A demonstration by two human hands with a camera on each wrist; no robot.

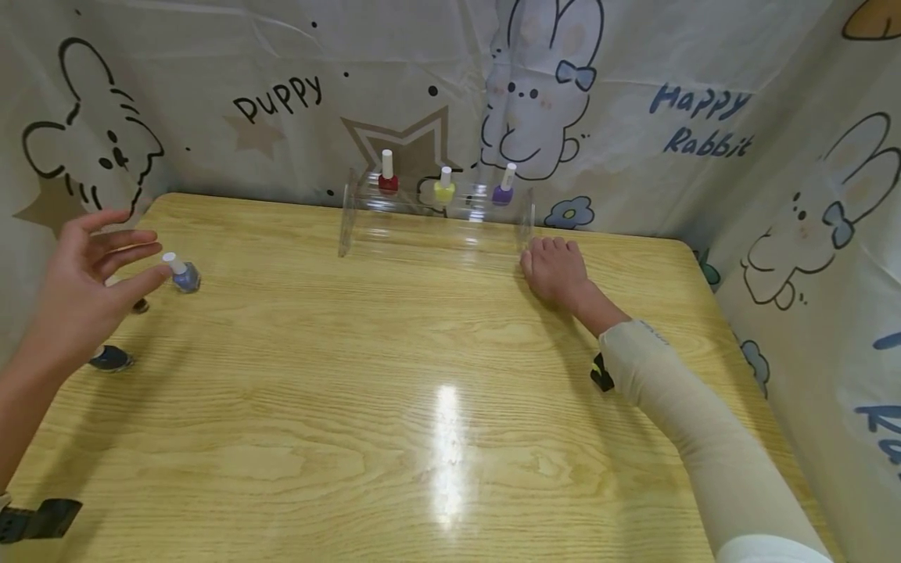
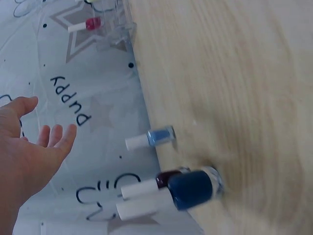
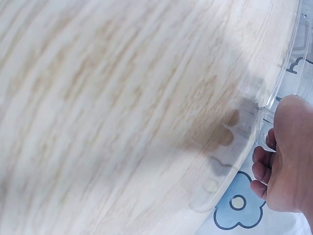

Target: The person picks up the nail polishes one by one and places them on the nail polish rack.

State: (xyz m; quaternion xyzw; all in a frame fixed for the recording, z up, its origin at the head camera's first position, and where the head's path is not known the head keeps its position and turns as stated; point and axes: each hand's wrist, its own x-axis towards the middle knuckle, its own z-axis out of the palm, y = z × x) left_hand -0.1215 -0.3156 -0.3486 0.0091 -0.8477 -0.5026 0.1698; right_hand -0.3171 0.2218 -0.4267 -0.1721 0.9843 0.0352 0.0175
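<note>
At the table's left, my left hand [image 1: 91, 285] hovers with fingers spread and nothing in them. Nearest to it in the head view is a light blue nail polish bottle [image 1: 186, 277]; the left wrist view shows the hand apart from it. A dark blue nail polish bottle [image 2: 191, 189] and a dark red one [image 2: 167, 179] stand close by, partly hidden by the hand in the head view. My right hand [image 1: 556, 274], fingers curled, grips the right end of a clear display rack [image 1: 348, 215]. Red [image 1: 388, 184], yellow [image 1: 443, 191] and purple [image 1: 503, 194] nail polish bottles stand on the rack.
The wooden table [image 1: 366, 375] runs back to a printed cloth [image 1: 211, 47], which hangs behind the rack and along both sides. Black wrist straps [image 1: 601, 374] show at both arms. A bright light reflection lies on the middle of the tabletop.
</note>
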